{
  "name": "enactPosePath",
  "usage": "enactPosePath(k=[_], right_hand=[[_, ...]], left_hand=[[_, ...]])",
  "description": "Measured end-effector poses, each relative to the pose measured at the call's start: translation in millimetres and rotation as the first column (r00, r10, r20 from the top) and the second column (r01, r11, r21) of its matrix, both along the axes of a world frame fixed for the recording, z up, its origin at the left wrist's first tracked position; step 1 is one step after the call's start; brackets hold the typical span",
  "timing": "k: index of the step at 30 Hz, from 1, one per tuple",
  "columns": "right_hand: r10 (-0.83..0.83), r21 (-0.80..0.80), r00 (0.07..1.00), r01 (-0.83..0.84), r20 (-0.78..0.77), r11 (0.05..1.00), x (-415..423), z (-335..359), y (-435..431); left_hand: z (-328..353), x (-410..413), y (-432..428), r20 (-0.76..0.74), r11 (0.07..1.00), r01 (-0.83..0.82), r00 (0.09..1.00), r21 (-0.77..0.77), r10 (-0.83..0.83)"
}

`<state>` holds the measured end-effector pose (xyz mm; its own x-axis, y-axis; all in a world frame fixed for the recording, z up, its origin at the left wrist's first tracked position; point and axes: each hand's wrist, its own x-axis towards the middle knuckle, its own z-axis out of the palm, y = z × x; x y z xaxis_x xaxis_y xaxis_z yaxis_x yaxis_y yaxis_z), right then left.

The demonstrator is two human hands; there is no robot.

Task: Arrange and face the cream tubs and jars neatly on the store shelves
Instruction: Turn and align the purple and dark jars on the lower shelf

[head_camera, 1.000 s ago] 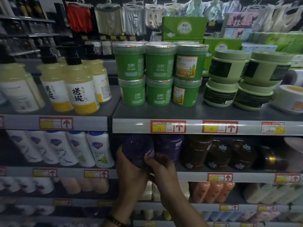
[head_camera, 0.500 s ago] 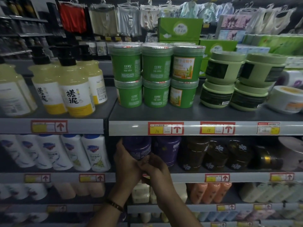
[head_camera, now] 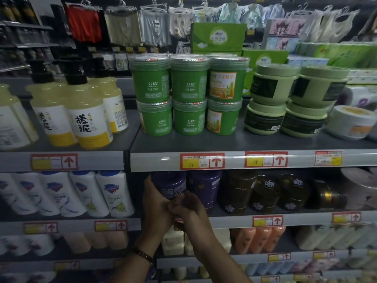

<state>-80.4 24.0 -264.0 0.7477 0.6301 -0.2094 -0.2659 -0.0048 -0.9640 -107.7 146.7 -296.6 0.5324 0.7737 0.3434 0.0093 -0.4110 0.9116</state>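
Note:
A purple tub (head_camera: pixel 170 185) stands upright on the second shelf (head_camera: pixel 234 219), next to a second purple tub (head_camera: pixel 205 187). My left hand (head_camera: pixel 156 203) wraps round its left side. My right hand (head_camera: pixel 187 205) holds its lower front with curled fingers. Both wrists cross the shelf's front edge. To the right stand dark brown jars (head_camera: pixel 265 193). On the top shelf are stacked green tubs (head_camera: pixel 188 94) and pale green jars (head_camera: pixel 285 101).
Yellow pump bottles (head_camera: pixel 81 111) stand on the top shelf at left, white bottles (head_camera: pixel 85 193) left of the purple tubs. A white tub (head_camera: pixel 348 121) sits at far right. Soap packs and orange bottles (head_camera: pixel 257 237) fill the lower shelf. Clothes hang behind.
The purple tub, tilted and held out in front a second ago, has gone back into the shelf and now stands upright. Both hands moved in with it.

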Motion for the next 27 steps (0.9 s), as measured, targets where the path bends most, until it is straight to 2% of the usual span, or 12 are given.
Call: enactPosePath(k=[11, 19, 27], right_hand=[[0.023, -0.025, 1.000, -0.024, -0.014, 0.999, -1, 8, -2], [0.012, -0.016, 0.999, -0.012, -0.031, 1.000, 2, 7, -3], [0.023, 0.007, 1.000, -0.023, -0.015, 1.000, 1, 7, -6]], left_hand=[[-1, 2, 6, -0.020, 0.999, 0.050, 0.999, 0.003, -0.050], [-1, 8, 1, -0.045, 0.998, 0.002, 0.999, 0.059, 0.001], [-4, 11, -1, -0.055, 0.999, -0.032, 0.998, 0.026, 0.034]])
